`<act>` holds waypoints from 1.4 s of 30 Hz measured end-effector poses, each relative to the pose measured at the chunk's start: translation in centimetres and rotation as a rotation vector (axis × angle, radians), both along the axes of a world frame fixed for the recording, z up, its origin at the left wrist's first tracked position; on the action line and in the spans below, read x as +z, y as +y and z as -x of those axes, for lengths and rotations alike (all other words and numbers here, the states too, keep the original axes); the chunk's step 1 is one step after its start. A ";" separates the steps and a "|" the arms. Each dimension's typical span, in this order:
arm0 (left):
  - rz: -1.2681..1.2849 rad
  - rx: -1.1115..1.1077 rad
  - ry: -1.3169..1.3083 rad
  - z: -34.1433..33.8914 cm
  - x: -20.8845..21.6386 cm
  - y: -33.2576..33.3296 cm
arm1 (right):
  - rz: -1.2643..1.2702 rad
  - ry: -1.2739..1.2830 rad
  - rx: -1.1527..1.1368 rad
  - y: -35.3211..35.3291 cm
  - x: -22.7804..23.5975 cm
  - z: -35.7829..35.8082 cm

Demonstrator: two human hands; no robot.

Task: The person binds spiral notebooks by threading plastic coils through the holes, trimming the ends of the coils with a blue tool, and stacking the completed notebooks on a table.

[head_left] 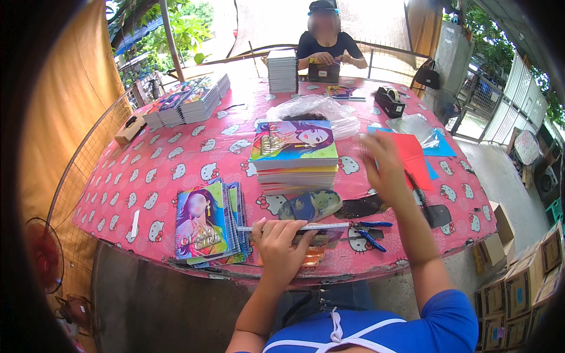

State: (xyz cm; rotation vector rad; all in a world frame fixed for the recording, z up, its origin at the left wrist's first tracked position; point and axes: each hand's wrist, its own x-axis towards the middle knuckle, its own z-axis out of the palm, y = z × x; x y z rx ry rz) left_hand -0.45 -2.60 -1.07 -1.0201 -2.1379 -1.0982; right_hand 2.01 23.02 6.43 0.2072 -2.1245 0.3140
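Observation:
My left hand (280, 252) is closed around a notebook (327, 227) at the near edge of the table, its page edges facing up. My right hand (382, 166) is raised over the right part of the table, slightly blurred, fingers stretched out and holding nothing. It is nearest to a red sheet (411, 154) and the tall stack of colourful notebooks (294, 144). Left of my left hand lies a low pile of spiral notebooks (201, 223). Blue-handled pliers (372, 240) lie at the right end of the held notebook.
Across the table (126, 176) a person (326, 50) handles a dark box (323, 73). More notebook stacks (203, 100) stand at the far left, and a tall one (282, 70) at the back. A tape dispenser (389, 103), clear plastic (347, 112) and a black spiral coil (415, 189) lie around.

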 end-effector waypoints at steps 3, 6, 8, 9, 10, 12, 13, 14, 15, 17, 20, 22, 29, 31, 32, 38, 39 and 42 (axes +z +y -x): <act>-0.032 0.001 0.037 -0.2 0.3 0.6 | -0.103 0.112 0.063 4.1 3.9 8.5; -0.022 -0.024 0.020 0.2 0.6 1.0 | -0.101 0.066 0.134 7.4 5.7 15.3; -0.038 -0.051 0.025 0.0 0.5 1.5 | -0.140 0.186 0.073 8.3 6.5 16.1; -0.028 -0.034 0.021 0.1 0.2 1.0 | -0.073 0.203 0.123 7.1 6.3 15.3; -0.019 -0.006 0.019 0.1 0.1 0.5 | -0.008 0.216 0.175 5.6 5.6 13.0; -0.023 -0.002 0.020 0.0 -0.2 0.3 | 0.135 0.092 0.125 5.1 2.3 7.1; -0.026 -0.005 0.031 0.0 -0.1 0.4 | 0.165 -0.055 -0.050 6.4 -1.2 4.2; -0.030 -0.004 0.037 0.0 -0.2 0.4 | 0.130 -0.165 -0.168 7.2 -5.0 1.4; -0.029 0.012 0.038 0.0 -0.3 0.3 | 0.171 -0.374 -0.197 6.7 -7.3 -1.3; -0.043 0.012 0.052 0.2 -0.3 0.7 | 0.196 -0.655 -0.300 7.2 -12.0 -5.4; -0.048 0.004 0.052 0.3 0.0 1.0 | 0.151 -0.528 -0.356 8.1 -16.3 -7.2; -0.054 0.021 0.047 0.3 0.1 1.1 | 0.231 -0.649 -0.350 8.9 -16.3 -6.9; -0.031 0.004 0.019 0.1 0.2 1.0 | 0.173 -0.471 -0.316 8.6 -12.5 -4.6; -0.034 -0.009 -0.005 0.0 0.9 1.2 | 0.207 -0.529 -0.253 5.3 -10.2 -5.3; -0.020 -0.011 0.016 -0.1 1.2 1.1 | 0.272 -0.544 -0.150 3.5 -8.7 -5.8; 0.007 0.006 0.062 0.0 0.6 1.4 | 0.526 -0.519 0.314 -2.0 -4.6 -8.7; 0.003 0.013 0.078 -0.1 0.7 1.6 | 0.527 -0.535 0.310 -2.0 -4.4 -9.0; -0.046 -0.037 0.040 -0.2 0.3 2.2 | 0.475 -0.492 0.272 -1.8 -4.5 -9.2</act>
